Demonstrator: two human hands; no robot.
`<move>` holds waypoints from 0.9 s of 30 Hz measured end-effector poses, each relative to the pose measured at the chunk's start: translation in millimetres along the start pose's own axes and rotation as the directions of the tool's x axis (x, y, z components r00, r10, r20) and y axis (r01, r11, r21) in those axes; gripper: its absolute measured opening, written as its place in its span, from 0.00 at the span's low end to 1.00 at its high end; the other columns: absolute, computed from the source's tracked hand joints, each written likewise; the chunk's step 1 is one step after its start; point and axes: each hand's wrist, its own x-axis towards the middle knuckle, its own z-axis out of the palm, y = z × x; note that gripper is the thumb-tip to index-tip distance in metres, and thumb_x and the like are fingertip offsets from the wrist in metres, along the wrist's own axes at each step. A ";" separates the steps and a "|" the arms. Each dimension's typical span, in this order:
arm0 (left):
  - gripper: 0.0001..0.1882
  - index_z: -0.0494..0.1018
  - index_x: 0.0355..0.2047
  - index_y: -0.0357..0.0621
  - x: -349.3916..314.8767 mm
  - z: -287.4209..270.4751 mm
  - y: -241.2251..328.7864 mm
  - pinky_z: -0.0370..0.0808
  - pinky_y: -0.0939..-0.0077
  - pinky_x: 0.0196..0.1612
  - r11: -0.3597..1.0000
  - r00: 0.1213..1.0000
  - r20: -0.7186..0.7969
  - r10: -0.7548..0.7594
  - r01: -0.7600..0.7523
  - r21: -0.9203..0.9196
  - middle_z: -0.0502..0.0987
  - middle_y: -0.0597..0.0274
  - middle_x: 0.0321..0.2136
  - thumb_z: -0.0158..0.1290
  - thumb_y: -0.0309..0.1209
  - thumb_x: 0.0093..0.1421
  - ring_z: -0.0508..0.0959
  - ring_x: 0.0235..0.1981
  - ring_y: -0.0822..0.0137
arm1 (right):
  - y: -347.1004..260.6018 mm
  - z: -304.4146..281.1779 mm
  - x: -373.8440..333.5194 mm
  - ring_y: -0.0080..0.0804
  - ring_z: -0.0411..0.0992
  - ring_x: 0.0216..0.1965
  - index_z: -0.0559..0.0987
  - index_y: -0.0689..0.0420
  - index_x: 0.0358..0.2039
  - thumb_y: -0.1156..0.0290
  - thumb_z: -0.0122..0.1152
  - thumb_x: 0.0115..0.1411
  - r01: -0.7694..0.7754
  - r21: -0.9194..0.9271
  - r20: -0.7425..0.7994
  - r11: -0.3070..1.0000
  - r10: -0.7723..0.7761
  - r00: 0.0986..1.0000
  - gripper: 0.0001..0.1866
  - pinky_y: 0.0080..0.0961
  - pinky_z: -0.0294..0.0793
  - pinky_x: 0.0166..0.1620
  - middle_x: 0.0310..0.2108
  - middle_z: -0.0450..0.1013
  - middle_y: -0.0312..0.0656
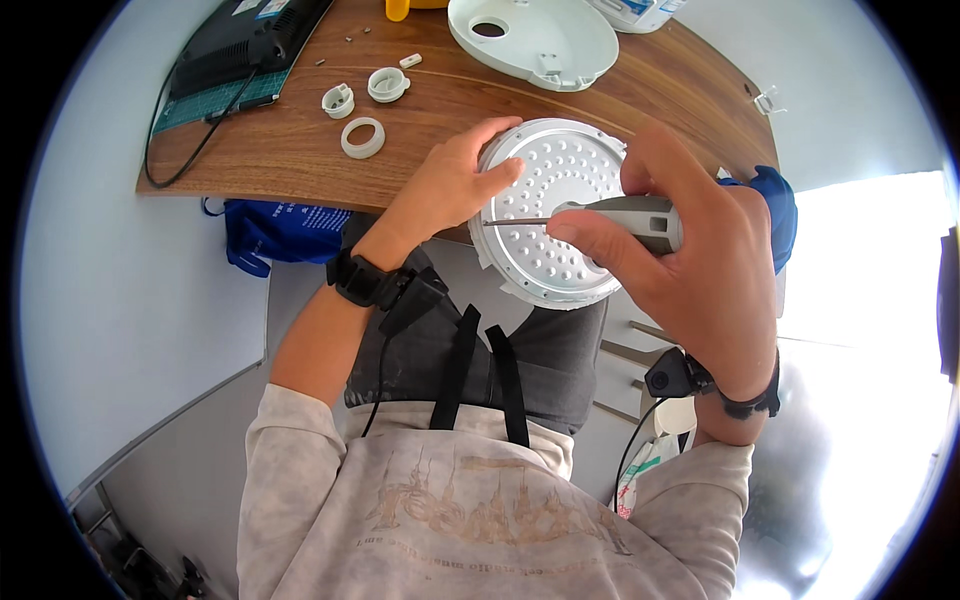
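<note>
A round silver metal lid plate [565, 176] with rings of raised dimples and a pale rim tilts at the table's near edge. My left hand [440, 188] grips its far left edge, thumb on the dimpled face and fingers round the rim. In my right hand [705, 245] is a screwdriver [632, 212] with a grey handle, its thin shaft pointing left across the plate. The shaft's tip lies over the plate's left rim; whether it sits in a screw is too small to tell. My right palm and fingers hide part of the handle and the plate's right side.
A white plastic cover [585, 45] with an oval hole lies at the back. To the left are a white ring [362, 138], two small white caps [388, 84], tiny parts, and a black device [235, 50] on a green mat [200, 105]. A blue bag [285, 228] hangs below the table.
</note>
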 end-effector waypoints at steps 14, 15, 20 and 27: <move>0.31 0.69 0.63 0.41 0.1 3.3 7.2 0.76 0.61 0.53 0.999 1.000 -0.008 0.002 -0.002 0.032 0.80 0.41 0.50 0.57 0.46 0.65 0.81 0.50 0.49 | 10.8 -2.2 12.2 0.27 0.75 0.24 0.73 0.61 0.35 0.74 0.72 0.55 0.107 0.138 0.031 0.985 -0.112 0.993 0.14 0.23 0.74 0.30 0.27 0.75 0.41; 0.31 0.69 0.63 0.41 0.1 3.2 6.2 0.76 0.61 0.54 1.000 1.000 -0.006 -0.002 0.002 0.026 0.80 0.41 0.50 0.57 0.46 0.65 0.81 0.50 0.48 | 10.1 -2.8 12.1 0.28 0.74 0.24 0.73 0.61 0.35 0.74 0.72 0.55 0.097 0.144 0.047 0.985 -0.104 0.993 0.14 0.24 0.74 0.30 0.27 0.75 0.41; 0.31 0.69 0.63 0.42 -1.2 1.8 8.0 0.76 0.62 0.54 0.998 1.000 -0.013 -0.011 0.011 0.062 0.80 0.42 0.50 0.57 0.46 0.65 0.81 0.50 0.48 | 6.1 -4.2 9.7 0.34 0.70 0.25 0.72 0.60 0.35 0.77 0.70 0.53 0.132 0.166 0.072 0.977 -0.146 0.987 0.14 0.28 0.74 0.30 0.27 0.71 0.41; 0.31 0.69 0.63 0.41 -3.0 -1.0 13.3 0.76 0.61 0.54 0.996 1.000 0.009 -0.007 0.006 0.084 0.80 0.41 0.51 0.57 0.45 0.66 0.81 0.50 0.48 | -6.9 4.3 17.0 0.38 0.70 0.24 0.71 0.58 0.33 0.73 0.70 0.54 0.188 0.039 0.052 0.981 -0.190 0.980 0.13 0.31 0.69 0.27 0.28 0.72 0.41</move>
